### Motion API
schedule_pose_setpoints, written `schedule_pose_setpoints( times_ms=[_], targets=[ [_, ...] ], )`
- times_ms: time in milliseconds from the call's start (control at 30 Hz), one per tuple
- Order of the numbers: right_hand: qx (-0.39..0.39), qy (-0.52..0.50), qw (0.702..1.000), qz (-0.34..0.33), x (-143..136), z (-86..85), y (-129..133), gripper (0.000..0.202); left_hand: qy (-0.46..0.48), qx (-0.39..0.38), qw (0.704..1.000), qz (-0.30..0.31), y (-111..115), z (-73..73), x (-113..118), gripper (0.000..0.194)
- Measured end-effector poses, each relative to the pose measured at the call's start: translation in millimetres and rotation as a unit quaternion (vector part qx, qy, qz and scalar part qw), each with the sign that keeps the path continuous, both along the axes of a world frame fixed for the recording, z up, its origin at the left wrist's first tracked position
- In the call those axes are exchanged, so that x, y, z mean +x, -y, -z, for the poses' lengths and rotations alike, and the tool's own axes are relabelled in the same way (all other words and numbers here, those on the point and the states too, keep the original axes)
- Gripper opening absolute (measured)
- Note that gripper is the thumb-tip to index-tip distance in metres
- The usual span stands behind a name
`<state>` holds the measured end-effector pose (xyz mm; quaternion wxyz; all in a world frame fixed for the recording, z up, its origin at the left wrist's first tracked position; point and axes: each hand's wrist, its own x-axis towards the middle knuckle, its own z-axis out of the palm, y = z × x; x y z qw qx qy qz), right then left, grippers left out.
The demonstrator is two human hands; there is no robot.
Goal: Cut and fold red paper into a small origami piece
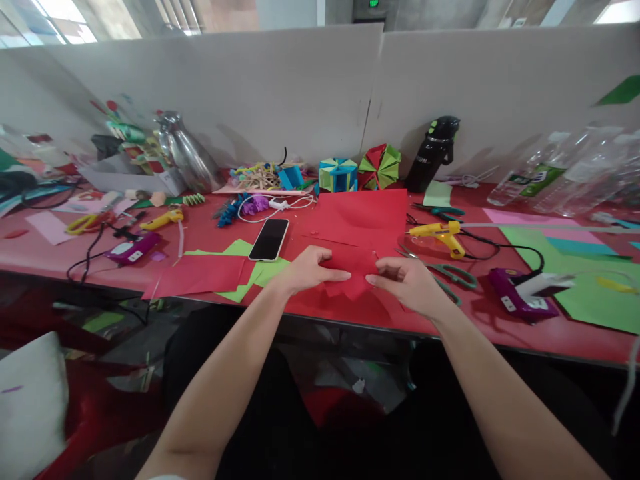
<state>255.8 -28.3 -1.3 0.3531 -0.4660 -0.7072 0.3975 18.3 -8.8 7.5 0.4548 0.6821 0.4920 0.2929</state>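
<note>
A piece of red paper (350,267) is held between my two hands just above the front edge of the red table (230,200). My left hand (313,270) pinches its left side, thumb pointing inward. On the right side, my right hand (403,283) grips the paper between thumb and fingers. Behind them lies a larger red sheet (363,213). To the left are a phone (269,240), more red paper (197,275) and green paper (240,250). Green-handled scissors (453,275) lie right beside my right hand.
Yellow glue guns (440,233) and purple power strips (520,297) with cords sit on both sides. Folded paper models (338,175), a black bottle (433,157), a steel jug (187,153) and plastic bottles (575,177) stand along the white partition (300,93).
</note>
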Motion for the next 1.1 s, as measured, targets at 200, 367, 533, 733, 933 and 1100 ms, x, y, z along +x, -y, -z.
schedule_pose_setpoints(
  times_ms=[200, 367, 533, 733, 933, 1100],
  targets=[
    [0.003, 0.017, 1.000, 0.007, 11, 0.3, -7, 0.029, 0.050, -0.064, 0.995, 0.050, 0, -9.2, -2, 0.053],
    [-0.050, -0.120, 0.986, 0.105, 0, 6.1, -5, 0.036, 0.052, -0.003, 0.998, -0.021, 6, -1.0, 7, 0.057],
    [-0.153, -0.261, 0.952, 0.053, -14, 10.9, 1, 0.032, 0.073, 0.018, 0.996, -0.044, 7, 7.8, 15, 0.055],
    [-0.073, -0.188, 0.973, 0.115, -7, 8.1, -1, 0.039, 0.127, -0.076, 0.989, 0.022, 3, 0.1, 5, 0.038],
    [-0.029, -0.101, 0.985, 0.140, 0, 0.8, -2, 0.043, 0.125, -0.105, 0.987, 0.016, 2, -5.3, 0, 0.034],
    [-0.021, -0.148, 0.975, 0.165, -6, 3.3, 0, 0.038, 0.132, -0.036, 0.991, -0.009, 5, -4.0, 6, 0.036]
  ],
)
